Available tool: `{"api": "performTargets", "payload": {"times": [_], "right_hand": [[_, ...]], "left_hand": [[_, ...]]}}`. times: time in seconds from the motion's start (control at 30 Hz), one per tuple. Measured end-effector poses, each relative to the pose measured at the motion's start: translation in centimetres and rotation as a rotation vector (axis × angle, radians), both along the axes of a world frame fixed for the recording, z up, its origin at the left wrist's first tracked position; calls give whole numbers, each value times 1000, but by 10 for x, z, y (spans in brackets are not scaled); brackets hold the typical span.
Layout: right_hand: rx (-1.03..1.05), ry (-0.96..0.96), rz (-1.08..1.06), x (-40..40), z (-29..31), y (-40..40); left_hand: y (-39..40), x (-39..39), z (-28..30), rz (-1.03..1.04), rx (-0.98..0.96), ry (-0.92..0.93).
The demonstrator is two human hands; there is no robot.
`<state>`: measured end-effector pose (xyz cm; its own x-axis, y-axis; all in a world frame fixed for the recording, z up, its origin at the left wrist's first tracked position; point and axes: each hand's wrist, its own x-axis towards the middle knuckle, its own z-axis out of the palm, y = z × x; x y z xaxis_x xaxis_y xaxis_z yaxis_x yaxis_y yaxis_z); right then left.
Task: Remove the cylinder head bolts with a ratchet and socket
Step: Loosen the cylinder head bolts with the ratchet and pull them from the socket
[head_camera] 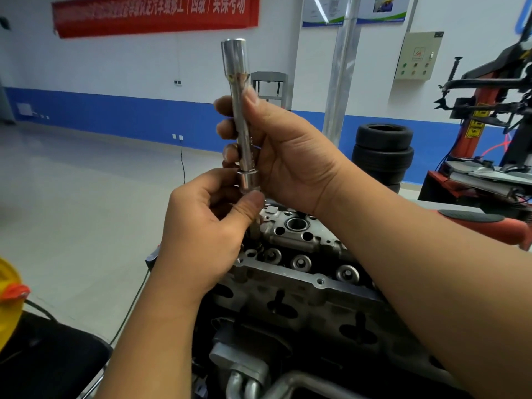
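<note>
White walls with a blue lower band stand behind the work. Right hand (276, 156) is wrapped around a long chrome socket extension (241, 119), which stands upright in the air above the cylinder head (302, 272). Left hand (207, 223) pinches with thumb and fingers a bolt (255, 223) just under the lower end of the extension; the bolt shank points down toward the far-left corner of the head. Whether the bolt still sits in its hole I cannot tell. Stacked tyres (383, 154) and a red tyre machine (486, 133) stand at the right.
</note>
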<state>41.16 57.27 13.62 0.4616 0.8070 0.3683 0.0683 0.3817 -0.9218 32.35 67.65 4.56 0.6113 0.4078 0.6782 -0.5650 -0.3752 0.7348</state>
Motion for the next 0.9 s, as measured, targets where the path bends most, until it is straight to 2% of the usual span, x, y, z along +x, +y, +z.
{"api": "performTargets", "payload": {"times": [0.17, 0.33, 0.53, 0.63, 0.83, 0.9], "right_hand": [[18, 17, -46, 0, 1, 0], [12, 17, -41, -1, 1, 0], [-33, 42, 6, -5, 2, 0], [-11, 35, -9, -3, 1, 0], [14, -15, -11, 1, 1, 1], [0, -4, 27, 3, 1, 1]], "left_hand": [[-2, 2, 0, 26, -17, 3], [3, -2, 2, -113, 30, 78], [-4, 0, 3, 81, -9, 18], [-5, 0, 2, 101, 13, 10], [1, -1, 2, -68, 43, 72], [3, -2, 2, -60, 31, 63]]}}
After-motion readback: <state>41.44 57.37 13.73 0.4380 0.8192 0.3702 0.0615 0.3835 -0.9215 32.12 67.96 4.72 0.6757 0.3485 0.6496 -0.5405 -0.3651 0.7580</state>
